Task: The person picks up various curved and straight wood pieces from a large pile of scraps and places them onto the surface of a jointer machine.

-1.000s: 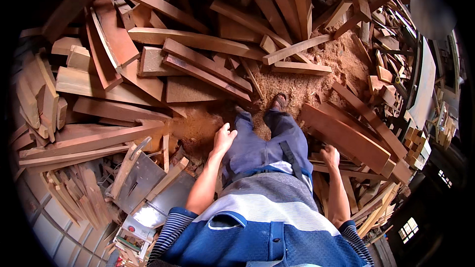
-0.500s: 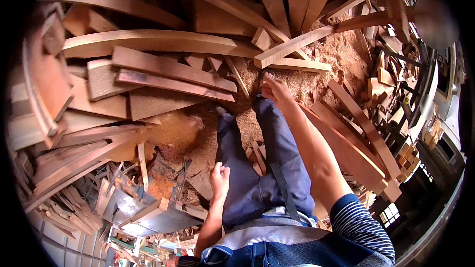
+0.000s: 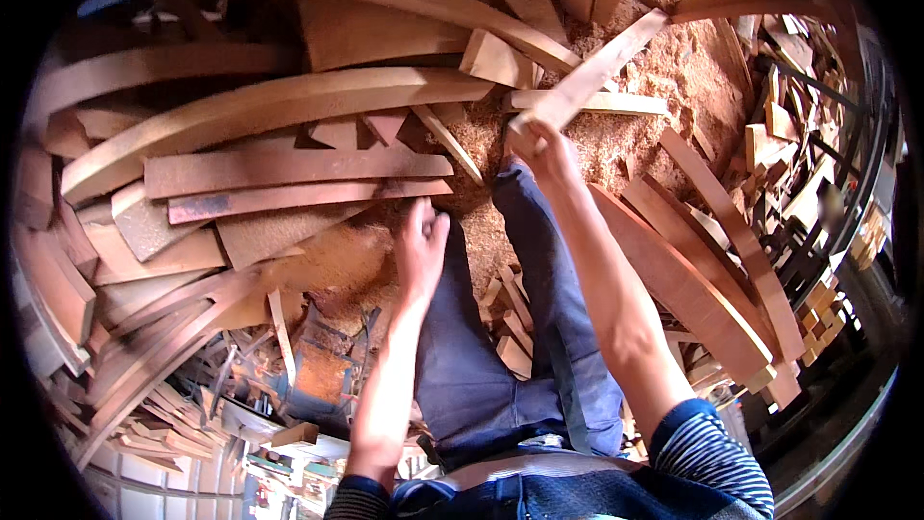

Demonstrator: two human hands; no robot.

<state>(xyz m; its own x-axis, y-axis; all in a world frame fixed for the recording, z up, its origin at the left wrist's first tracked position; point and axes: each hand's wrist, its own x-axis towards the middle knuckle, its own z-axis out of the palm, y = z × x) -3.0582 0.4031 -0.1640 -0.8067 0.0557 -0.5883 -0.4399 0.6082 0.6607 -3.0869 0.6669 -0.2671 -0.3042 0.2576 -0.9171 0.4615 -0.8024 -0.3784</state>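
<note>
My right hand [image 3: 551, 152] is closed round the near end of a pale wooden batten [image 3: 602, 65], which slants away to the upper right. Beneath its far part runs a thinner pale strip [image 3: 626, 104] on the sawdust. My left hand [image 3: 421, 248] hovers above my left leg with loosely bent fingers apart and nothing in them. Just beyond its fingertips lie the ends of two stacked reddish boards, an upper board [image 3: 298, 171] and a lower board [image 3: 318, 200]. A short wood block [image 3: 499, 58] rests by a long curved plank [image 3: 279, 111].
Sawdust [image 3: 674, 67] covers the floor ahead. Several long boards [image 3: 688, 279] lean together beside my right leg. Offcuts [image 3: 818, 318] are heaped at far right, and curved pieces [image 3: 159, 347] pile up at left. Small scraps [image 3: 515, 323] lie between my legs.
My right hand has taken hold of the batten's near end. My left hand has reached forward from beside my thigh toward the stacked boards. The view has shifted a little.
</note>
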